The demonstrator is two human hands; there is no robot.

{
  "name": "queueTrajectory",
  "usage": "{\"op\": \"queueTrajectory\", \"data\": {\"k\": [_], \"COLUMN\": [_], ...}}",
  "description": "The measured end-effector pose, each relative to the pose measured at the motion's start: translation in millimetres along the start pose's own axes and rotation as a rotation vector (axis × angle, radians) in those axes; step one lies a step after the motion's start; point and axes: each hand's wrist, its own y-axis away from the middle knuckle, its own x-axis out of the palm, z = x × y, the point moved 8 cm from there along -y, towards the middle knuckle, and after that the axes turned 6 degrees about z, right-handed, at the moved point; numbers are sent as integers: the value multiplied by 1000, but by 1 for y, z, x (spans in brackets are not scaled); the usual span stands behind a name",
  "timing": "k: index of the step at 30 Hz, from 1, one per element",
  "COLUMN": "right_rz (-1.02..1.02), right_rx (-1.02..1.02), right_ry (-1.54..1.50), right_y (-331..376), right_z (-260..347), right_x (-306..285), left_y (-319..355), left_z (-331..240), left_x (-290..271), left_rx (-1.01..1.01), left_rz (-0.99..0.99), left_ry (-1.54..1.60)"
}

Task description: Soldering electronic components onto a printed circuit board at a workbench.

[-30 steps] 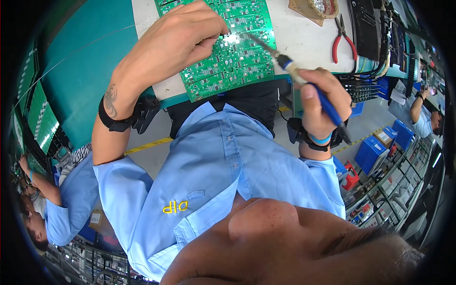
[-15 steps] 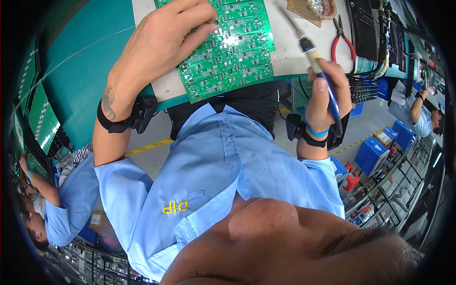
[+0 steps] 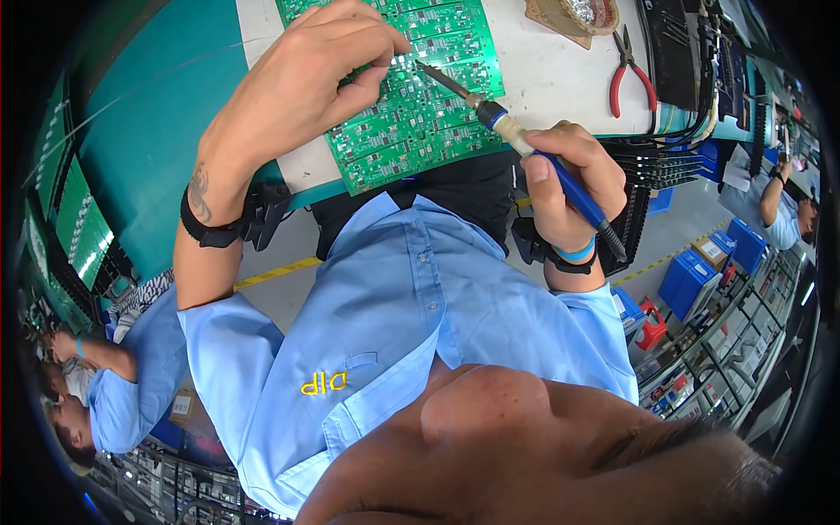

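Note:
My right hand [image 3: 573,171] grips a soldering iron [image 3: 569,188] with a blue handle. Its dark tip points left over a green circuit board panel [image 3: 437,114], close to my left fingertips; whether it touches the board I cannot tell. Bent over the panel's left part, my left hand [image 3: 319,70] has its thumb and fingers drawn together near the tip. A thin solder wire [image 3: 199,59] runs from the left side to this hand; its end between the fingers is hidden.
Red-handled pliers [image 3: 630,79] lie on the white work surface at right, near a round tip-cleaner bowl [image 3: 591,13]. Beyond is a dark tool case [image 3: 672,52] with cables. Green boards stand racked [image 3: 83,223] at far left. Co-workers [image 3: 131,394] sit on both sides.
My right hand has swung the soldering iron leftward, bringing its tip over the board beside my left fingers. My left hand has shifted slightly, its fingers bending differently.

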Motion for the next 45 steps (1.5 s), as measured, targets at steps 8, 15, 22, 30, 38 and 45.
{"op": "queueTrajectory", "data": {"k": [8, 15, 22, 30, 38, 45], "right_rz": [11, 20, 27, 50, 38, 41], "right_rx": [-43, -59, -73, -95, -86, -85], "right_ry": [23, 36, 50, 54, 55, 58], "right_y": [-5, -7, -6, -6, -8, -8], "right_z": [1, 2, 5, 7, 6, 6], "right_x": [6, 8, 10, 11, 9, 10], "left_y": [1, 0, 0, 0, -1, -1], "left_z": [3, 3, 1, 2, 2, 1], "left_x": [5, 5, 3, 4, 5, 6], "left_rx": [-69, -79, -32, -40, -49, -38], "left_rz": [48, 61, 49, 44, 41, 35], "left_ry": [23, 30, 19, 40, 51, 37]}}
